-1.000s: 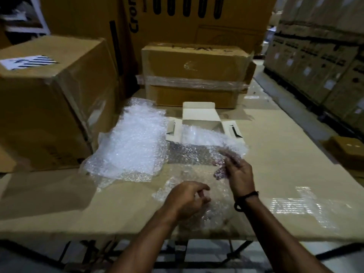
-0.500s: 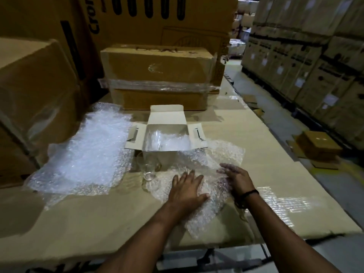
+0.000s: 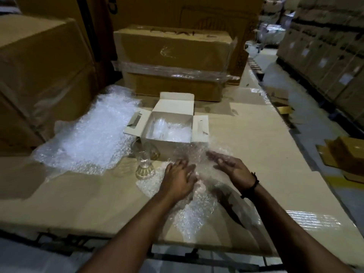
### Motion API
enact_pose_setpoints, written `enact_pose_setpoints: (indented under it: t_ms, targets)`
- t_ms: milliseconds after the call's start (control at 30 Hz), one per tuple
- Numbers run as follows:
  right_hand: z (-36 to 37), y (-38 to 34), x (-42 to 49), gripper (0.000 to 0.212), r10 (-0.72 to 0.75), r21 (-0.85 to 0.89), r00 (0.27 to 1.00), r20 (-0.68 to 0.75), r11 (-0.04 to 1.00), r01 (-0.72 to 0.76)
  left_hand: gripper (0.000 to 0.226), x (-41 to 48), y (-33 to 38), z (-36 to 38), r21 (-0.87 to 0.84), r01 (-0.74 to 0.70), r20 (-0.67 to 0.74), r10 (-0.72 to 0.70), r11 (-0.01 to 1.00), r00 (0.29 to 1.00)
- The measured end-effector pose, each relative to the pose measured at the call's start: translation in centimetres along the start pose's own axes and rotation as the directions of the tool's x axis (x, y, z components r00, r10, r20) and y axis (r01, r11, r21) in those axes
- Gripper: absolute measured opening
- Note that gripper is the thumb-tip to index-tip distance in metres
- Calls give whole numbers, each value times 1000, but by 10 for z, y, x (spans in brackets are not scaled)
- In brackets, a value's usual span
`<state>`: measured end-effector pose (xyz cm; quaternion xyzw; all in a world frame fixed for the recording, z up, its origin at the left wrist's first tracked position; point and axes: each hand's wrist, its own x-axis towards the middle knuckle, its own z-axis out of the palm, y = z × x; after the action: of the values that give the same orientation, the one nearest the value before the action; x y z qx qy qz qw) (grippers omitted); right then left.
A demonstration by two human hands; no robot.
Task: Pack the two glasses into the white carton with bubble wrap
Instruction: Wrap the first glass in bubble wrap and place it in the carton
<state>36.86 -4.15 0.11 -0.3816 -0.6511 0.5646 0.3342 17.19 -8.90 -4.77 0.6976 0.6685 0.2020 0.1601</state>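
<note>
the bubble wrap sheet (image 3: 197,211), pinched up a second ago, now lies spread on the worktop (image 3: 266,154) under the flat left hand (image 3: 180,179) and open right hand (image 3: 231,167), seemingly ready for the bare glass (image 3: 144,161) standing just before the white carton (image 3: 173,104).

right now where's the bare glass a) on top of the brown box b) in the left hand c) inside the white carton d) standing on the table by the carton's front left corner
d: the glass stands upright on the table beside the front left corner of the white carton, untouched.
</note>
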Motion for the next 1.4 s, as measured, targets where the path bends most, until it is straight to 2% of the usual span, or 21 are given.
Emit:
enact_pose_setpoints:
  t_ms: [67, 100, 133, 200, 233, 300, 367, 400, 467, 567, 633, 733, 833, 933, 1000, 1100, 1167, 1233, 1300, 1333, 1400]
  targets:
    - [11, 0, -8, 63, -130, -230, 980, 153, 959, 163, 29, -6, -6, -7, -236, 77, -215, -130, 969, 968]
    - [18, -1, -14, 62, -185, -348, 951, 248, 899, 265, 25, -10, -11, -11, -330, 131, -272, -227, 935, 935]
    - [25, 0, -17, 54, -238, -473, 906, 350, 790, 390, 23, -16, -15, -14, -412, 182, -297, -321, 893, 899]
    - [40, 8, -21, 42, -312, -626, 784, 536, 476, 617, 23, -26, -23, -18, -603, 236, -300, -491, 762, 818]
    - [47, 14, -24, 43, -302, -653, 749, 589, 369, 662, 24, -30, -25, -21, -731, 205, -289, -567, 651, 772]
    - [56, 25, -30, 46, -211, -679, 737, 642, 289, 675, 26, -37, -32, -24, -898, 78, -268, -677, 434, 686]
    - [61, 28, -33, 56, -50, -724, 766, 641, 292, 625, 37, -45, -42, -27, -930, 29, -259, -710, 366, 654]
    - [62, 25, -35, 63, 20, -750, 778, 628, 281, 598, 42, -49, -47, -28, -932, 21, -251, -689, 361, 680]
    - [63, 13, -39, 81, 148, -785, 786, 600, 296, 543, 34, -55, -52, -30, -863, 85, -265, -589, 499, 763]
    - [60, -9, -37, 100, 137, -826, 858, 494, 382, 415, 19, -57, -56, -36, -599, 202, -301, -452, 775, 840]
    - [56, -9, -26, 103, 123, -867, 920, 371, 402, 296, 31, -59, -57, -37, -421, 203, -338, -360, 884, 869]
    - [62, 13, -16, 114, 222, -936, 934, 280, 279, 214, 53, -65, -60, -35, -195, 90, -373, -159, 977, 914]
    - [65, 29, -16, 106, 254, -947, 931, 263, 252, 199, 61, -67, -61, -35, 16, 22, -361, -14, 1000, 932]
    - [61, 26, -17, 104, 250, -956, 943, 219, 249, 156, 36, -67, -63, -34, 235, -21, -265, 85, 972, 960]
    - [62, 26, -18, 107, 279, -961, 938, 207, 240, 140, 24, -66, -66, -34, 324, -9, -217, 84, 946, 973]
    - [62, 20, -19, 93, 325, -961, 928, 182, 260, 98, 34, -64, -63, -36, 308, 50, -208, 16, 950, 978]
    - [59, 12, -14, 86, 272, -963, 961, 53, 270, -23, 41, -67, -59, -38, 277, 15, -245, 56, 961, 968]
    - [56, 7, -8, 93, 230, -950, 964, -132, 248, -190, 46, -69, -56, -39, 294, -108, -219, 177, 950, 959]
    - [56, 3, -1, 91, 309, -926, 921, -235, 216, -309, 55, -70, -52, -41, 341, -230, -26, 254, 912, 967]
    - [57, 0, 2, 85, 369, -902, 894, -255, 243, -358, 61, -69, -50, -42, 336, -246, 83, 232, 909, 969]
    - [61, -6, 8, 65, 461, -842, 847, -265, 317, -436, 71, -66, -49, -40, 322, -218, 149, 178, 921, 973]
